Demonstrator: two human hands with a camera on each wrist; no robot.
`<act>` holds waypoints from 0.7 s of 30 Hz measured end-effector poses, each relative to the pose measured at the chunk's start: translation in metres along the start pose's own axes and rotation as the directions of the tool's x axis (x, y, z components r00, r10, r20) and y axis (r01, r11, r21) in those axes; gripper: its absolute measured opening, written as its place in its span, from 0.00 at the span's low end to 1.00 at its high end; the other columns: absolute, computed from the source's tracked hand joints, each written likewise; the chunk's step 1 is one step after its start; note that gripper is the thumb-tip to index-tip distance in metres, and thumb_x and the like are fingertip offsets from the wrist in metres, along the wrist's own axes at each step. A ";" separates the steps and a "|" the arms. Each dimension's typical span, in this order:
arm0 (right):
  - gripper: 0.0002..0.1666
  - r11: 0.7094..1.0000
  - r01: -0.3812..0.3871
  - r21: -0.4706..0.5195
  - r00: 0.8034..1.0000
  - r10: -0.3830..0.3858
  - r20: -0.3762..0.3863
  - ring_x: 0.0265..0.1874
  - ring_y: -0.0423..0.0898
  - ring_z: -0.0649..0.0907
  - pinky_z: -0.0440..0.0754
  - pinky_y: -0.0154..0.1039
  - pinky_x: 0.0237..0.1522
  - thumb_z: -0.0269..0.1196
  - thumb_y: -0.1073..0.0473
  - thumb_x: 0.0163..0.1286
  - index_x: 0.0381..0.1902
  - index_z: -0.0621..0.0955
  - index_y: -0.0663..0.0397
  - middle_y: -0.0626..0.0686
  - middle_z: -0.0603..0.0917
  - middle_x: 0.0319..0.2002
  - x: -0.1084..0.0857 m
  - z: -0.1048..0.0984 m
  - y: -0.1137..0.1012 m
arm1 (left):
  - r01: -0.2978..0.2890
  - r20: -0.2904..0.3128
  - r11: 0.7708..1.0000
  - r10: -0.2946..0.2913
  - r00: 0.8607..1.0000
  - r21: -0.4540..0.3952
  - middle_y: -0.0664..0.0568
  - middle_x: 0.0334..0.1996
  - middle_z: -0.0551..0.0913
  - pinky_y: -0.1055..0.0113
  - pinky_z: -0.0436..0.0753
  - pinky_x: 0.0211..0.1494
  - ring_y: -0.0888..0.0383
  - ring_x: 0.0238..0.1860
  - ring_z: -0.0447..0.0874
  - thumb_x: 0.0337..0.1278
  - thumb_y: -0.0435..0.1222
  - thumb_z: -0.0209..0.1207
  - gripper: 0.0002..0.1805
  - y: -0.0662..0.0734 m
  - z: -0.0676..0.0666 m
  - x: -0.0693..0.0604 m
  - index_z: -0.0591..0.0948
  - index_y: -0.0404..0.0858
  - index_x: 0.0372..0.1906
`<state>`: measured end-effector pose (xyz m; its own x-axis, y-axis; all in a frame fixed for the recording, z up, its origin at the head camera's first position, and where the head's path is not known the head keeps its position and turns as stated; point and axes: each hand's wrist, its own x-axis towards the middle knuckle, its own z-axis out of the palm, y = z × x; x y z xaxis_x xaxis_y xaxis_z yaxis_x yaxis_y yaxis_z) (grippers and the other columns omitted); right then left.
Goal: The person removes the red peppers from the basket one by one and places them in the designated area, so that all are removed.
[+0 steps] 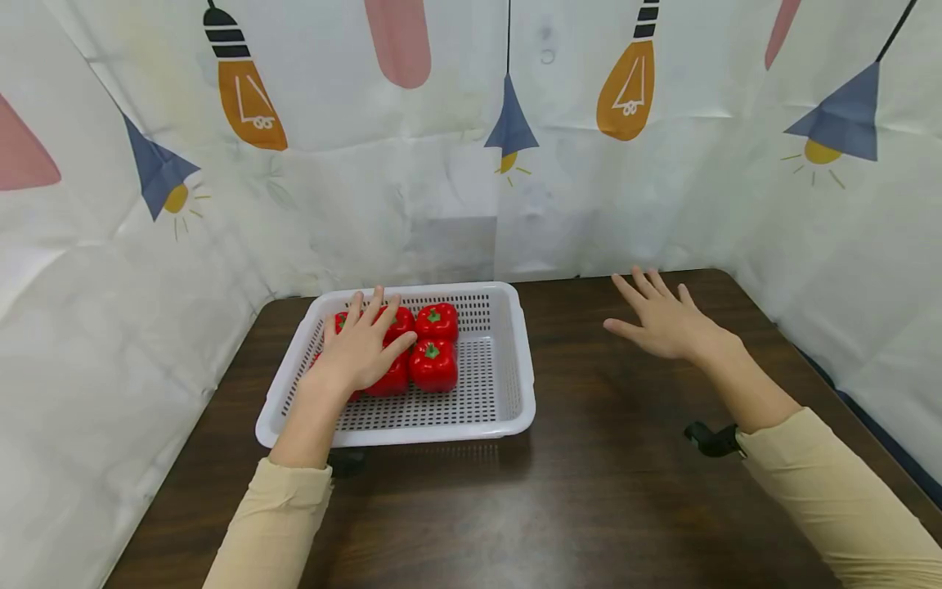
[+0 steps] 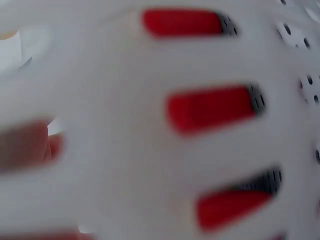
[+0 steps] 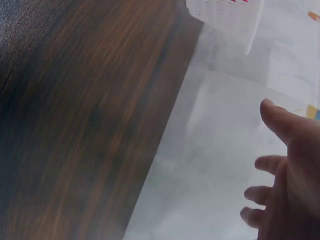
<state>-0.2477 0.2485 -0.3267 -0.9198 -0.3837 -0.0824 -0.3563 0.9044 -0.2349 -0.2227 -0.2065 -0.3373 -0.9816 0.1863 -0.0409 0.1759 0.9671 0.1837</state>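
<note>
Several glossy red bell peppers (image 1: 433, 366) with green stems sit in the left and middle part of a white perforated plastic basket (image 1: 518, 360). My left hand (image 1: 358, 348) is over the basket's left side with fingers spread, hiding some of the peppers; whether it touches them I cannot tell. In the left wrist view the basket wall (image 2: 130, 120) fills the picture, with red showing through its slots. My right hand (image 1: 666, 323), fingers spread, is held above the table's right side and holds nothing. The right wrist view shows its thumb and fingers (image 3: 270, 112) apart.
The basket stands on a dark wood-grain table (image 1: 589, 491), left of centre near the back edge. A white curtain (image 1: 441, 196) printed with lamps and bulbs surrounds the table at the back and sides. Dark straps with camera mounts (image 1: 712, 440) sit at the wrists.
</note>
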 end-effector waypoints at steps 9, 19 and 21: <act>0.42 0.992 0.126 0.013 0.992 -0.125 -0.029 0.75 0.68 0.58 0.62 0.68 0.66 0.59 0.43 0.79 0.79 0.62 0.59 0.69 0.54 0.78 0.009 -0.009 -0.011 | -0.037 -0.059 0.999 0.036 0.998 -0.017 0.37 0.82 0.46 0.28 0.41 0.71 0.33 0.79 0.42 0.73 0.56 0.53 0.42 -0.007 -0.004 -0.013 0.56 0.43 0.83; 0.26 0.961 0.277 -0.006 0.952 -0.275 -0.136 0.60 0.60 0.79 0.76 0.58 0.57 0.67 0.53 0.74 0.64 0.79 0.58 0.59 0.80 0.62 0.025 -0.018 -0.039 | -0.136 -0.146 0.987 0.123 0.982 -0.088 0.36 0.80 0.51 0.26 0.47 0.68 0.32 0.77 0.48 0.72 0.54 0.55 0.39 -0.028 -0.002 -0.038 0.63 0.40 0.80; 0.24 0.952 0.306 -0.012 0.942 -0.305 -0.141 0.58 0.58 0.81 0.76 0.57 0.57 0.67 0.53 0.73 0.62 0.80 0.58 0.57 0.81 0.59 0.029 -0.020 -0.045 | -0.150 -0.162 0.984 0.133 0.978 -0.100 0.36 0.79 0.52 0.26 0.49 0.66 0.32 0.77 0.49 0.72 0.54 0.56 0.39 -0.033 -0.001 -0.044 0.64 0.39 0.79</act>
<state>-0.2618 0.2009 -0.2989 -0.7809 -0.6109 0.1305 -0.6229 0.7455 -0.2371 -0.1856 -0.2467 -0.3404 -0.9484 0.2829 0.1432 0.3133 0.9058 0.2854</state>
